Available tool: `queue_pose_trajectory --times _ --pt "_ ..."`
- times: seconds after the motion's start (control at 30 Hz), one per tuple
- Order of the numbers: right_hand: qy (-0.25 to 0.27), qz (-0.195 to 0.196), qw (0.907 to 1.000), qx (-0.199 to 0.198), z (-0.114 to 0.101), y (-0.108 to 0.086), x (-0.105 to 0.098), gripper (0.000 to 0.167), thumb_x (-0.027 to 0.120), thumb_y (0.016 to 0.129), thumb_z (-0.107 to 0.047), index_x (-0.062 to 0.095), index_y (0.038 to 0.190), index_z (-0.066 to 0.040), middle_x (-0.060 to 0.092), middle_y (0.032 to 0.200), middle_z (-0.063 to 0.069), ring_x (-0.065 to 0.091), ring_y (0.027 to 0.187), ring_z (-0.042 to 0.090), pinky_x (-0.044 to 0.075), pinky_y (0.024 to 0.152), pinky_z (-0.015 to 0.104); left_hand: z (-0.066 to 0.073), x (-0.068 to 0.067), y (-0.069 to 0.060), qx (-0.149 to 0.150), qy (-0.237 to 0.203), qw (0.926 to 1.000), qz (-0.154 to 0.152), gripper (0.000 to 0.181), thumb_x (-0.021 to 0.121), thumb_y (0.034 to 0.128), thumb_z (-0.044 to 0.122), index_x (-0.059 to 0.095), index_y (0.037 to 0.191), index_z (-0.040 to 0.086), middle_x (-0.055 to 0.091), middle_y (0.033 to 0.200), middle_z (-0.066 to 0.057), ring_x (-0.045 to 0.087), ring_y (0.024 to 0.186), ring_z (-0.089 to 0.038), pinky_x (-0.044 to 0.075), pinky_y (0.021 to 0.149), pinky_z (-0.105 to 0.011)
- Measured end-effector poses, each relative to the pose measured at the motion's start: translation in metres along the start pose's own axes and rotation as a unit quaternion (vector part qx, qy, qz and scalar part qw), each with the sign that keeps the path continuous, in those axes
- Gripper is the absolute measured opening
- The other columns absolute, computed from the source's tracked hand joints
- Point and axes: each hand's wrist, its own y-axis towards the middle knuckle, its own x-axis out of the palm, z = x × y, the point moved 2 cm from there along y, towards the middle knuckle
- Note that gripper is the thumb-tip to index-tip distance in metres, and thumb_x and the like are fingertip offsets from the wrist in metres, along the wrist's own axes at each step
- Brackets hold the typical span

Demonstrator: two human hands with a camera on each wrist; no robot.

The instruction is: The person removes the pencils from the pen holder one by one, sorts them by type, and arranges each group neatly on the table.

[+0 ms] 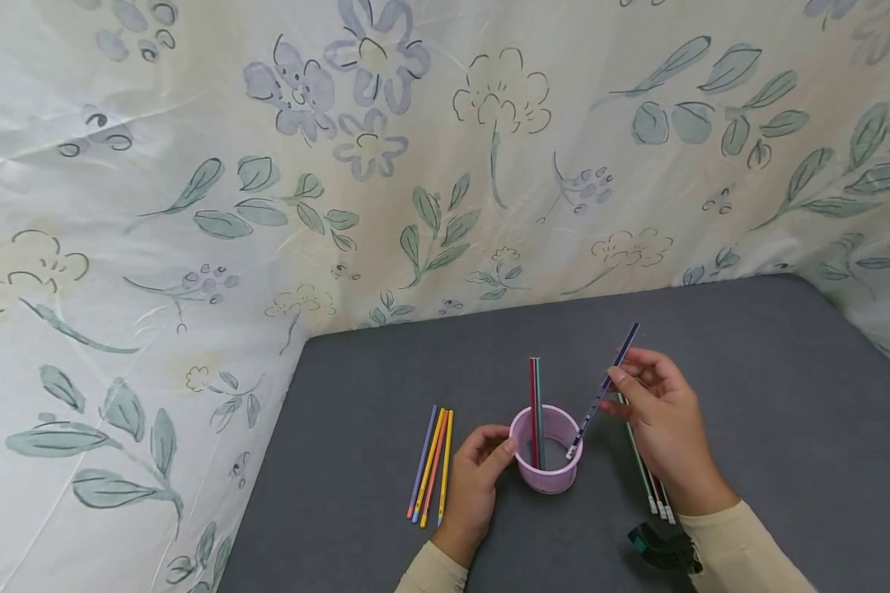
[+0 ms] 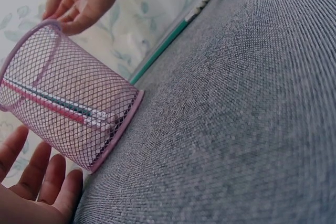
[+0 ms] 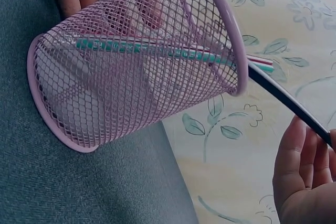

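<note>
A pink mesh pencil cup (image 1: 551,482) stands upright on the dark table, with a red pencil (image 1: 533,395) and a green pencil (image 1: 540,403) leaning inside. My left hand (image 1: 480,473) holds the cup's left side, thumb by the rim and fingers curved along the mesh. At the cup's right, my right hand (image 1: 663,420) pinches a dark blue patterned pencil (image 1: 596,405) near its upper part. That pencil slants down, its white eraser end inside the cup's mouth. The left wrist view shows the left fingers (image 2: 39,177) close against the mesh.
Left of the cup lie several yellow, orange and purple pencils (image 1: 432,465) side by side. More pencils (image 1: 641,457) with white ends lie partly under the right hand. A black strap (image 1: 663,550) sits by the right wrist. Floral cloth (image 1: 415,206) hangs behind the table (image 1: 341,478).
</note>
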Motion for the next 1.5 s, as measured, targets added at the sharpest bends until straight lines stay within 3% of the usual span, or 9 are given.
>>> queue_pose_trajectory --times 0.3,0.67,1.0,1.3,1.5 --pt "0.017 0.012 0.9998 -0.005 -0.002 0.001 -0.01 0.028 0.061 0.11 -0.002 0.052 0.136 0.005 0.057 0.116 0.01 0.062 0.096 0.017 0.063 0.073 0.033 0.001 0.0 0.0 -0.004 0.005 1.0 0.0 0.023 0.072 0.104 0.013 0.073 0.121 -0.003 0.071 0.116 -0.017 0.066 0.104 -0.022 0.055 0.093 -0.03" --pt "0.084 0.018 0.9962 -0.012 -0.002 0.003 -0.022 0.025 0.06 0.109 0.004 0.053 0.133 0.005 0.062 0.109 0.009 0.068 0.091 0.017 0.064 0.071 0.033 0.001 0.0 0.001 -0.004 0.01 0.9999 0.001 0.023 0.072 0.1041 0.013 0.073 0.121 -0.002 0.071 0.116 -0.016 0.066 0.104 -0.023 0.054 0.093 -0.03" --pt "0.1 0.044 0.9938 -0.018 -0.002 0.006 -0.032 0.027 0.06 0.108 0.005 0.052 0.134 0.007 0.062 0.106 0.009 0.068 0.089 0.018 0.062 0.07 0.03 0.0 0.0 0.001 -0.001 0.006 1.0 0.003 0.023 0.072 0.1039 0.012 0.073 0.121 -0.002 0.071 0.116 -0.017 0.066 0.104 -0.023 0.054 0.093 -0.03" --pt "0.082 0.038 0.9959 -0.007 0.006 0.005 -0.047 0.029 0.059 0.109 0.004 0.052 0.137 0.004 0.061 0.11 0.009 0.066 0.091 0.017 0.062 0.072 0.03 0.002 0.0 0.001 -0.003 0.005 1.0 0.002 0.023 0.072 0.1038 0.012 0.072 0.122 -0.003 0.071 0.116 -0.018 0.067 0.104 -0.022 0.054 0.093 -0.03" --pt "0.035 0.029 0.9989 0.012 0.013 0.005 -0.059 0.03 0.06 0.11 0.002 0.055 0.139 0.001 0.062 0.112 0.007 0.066 0.091 0.016 0.062 0.073 0.03 0.0 -0.001 0.001 -0.007 0.006 1.0 0.001 0.023 0.072 0.1044 0.013 0.073 0.122 -0.002 0.071 0.116 -0.016 0.067 0.104 -0.023 0.055 0.093 -0.031"
